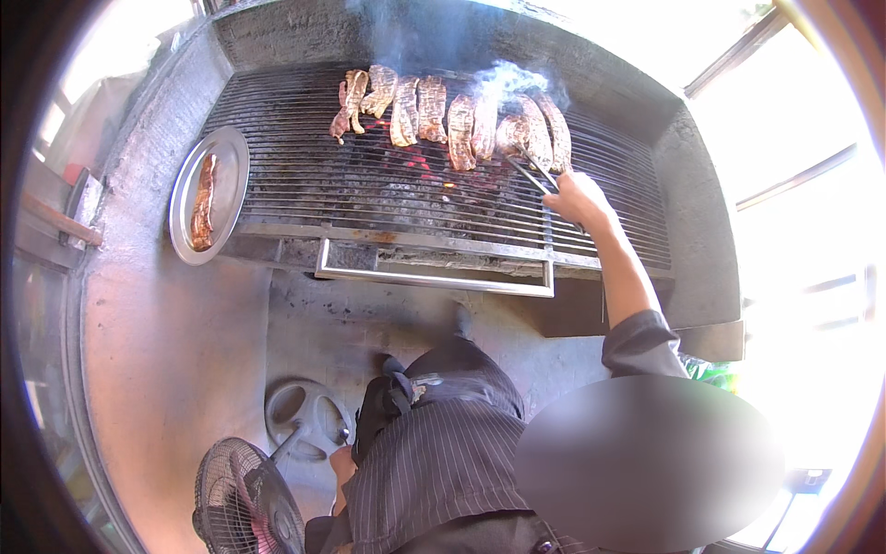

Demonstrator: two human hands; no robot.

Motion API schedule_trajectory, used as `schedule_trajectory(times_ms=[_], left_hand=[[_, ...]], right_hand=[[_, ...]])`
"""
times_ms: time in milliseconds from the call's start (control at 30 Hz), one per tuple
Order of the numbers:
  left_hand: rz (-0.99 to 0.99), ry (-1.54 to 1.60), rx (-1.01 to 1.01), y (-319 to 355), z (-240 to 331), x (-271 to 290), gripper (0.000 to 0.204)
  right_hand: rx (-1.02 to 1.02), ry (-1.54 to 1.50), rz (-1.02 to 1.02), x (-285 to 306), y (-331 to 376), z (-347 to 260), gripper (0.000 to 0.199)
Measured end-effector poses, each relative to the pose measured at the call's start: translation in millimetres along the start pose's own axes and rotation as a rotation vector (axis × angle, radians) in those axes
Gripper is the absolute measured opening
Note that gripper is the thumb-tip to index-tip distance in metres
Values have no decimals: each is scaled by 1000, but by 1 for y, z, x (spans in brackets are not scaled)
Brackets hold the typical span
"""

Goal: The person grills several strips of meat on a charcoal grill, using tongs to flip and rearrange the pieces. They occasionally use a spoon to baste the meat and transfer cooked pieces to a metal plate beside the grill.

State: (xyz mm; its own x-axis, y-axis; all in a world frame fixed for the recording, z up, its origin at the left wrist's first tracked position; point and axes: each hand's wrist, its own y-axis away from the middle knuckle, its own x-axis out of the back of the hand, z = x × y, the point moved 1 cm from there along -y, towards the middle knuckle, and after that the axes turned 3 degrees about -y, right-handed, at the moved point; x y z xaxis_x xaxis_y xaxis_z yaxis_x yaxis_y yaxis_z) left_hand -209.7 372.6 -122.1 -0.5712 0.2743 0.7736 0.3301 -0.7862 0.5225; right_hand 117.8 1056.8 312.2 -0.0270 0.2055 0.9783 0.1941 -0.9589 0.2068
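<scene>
My right hand is closed around metal tongs, reaching over the grill from the right. The tips of the tongs touch a strip of meat in the right part of a row. Several more browned meat strips lie side by side along the back of the grill grate. My left hand hangs low at my side, next to a fan. Only a small part of it shows, and its fingers are hidden.
On the grill's left ledge rests an oval metal platter with one cooked strip. Coals glow under the grate, and smoke rises at the back. A metal rail runs along the front. A black fan stands behind left.
</scene>
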Motion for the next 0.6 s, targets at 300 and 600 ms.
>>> schedule_trajectory(times_ms=[300, 600], left_hand=[[176, 1217, 658, -29, 54, 58, 17], [186, 693, 221, -40, 12, 41, 15]], right_hand=[[-330, -1574, -169, -110, 85, 71, 40], [-240, -2060, -232, -140, 30, 11, 37]])
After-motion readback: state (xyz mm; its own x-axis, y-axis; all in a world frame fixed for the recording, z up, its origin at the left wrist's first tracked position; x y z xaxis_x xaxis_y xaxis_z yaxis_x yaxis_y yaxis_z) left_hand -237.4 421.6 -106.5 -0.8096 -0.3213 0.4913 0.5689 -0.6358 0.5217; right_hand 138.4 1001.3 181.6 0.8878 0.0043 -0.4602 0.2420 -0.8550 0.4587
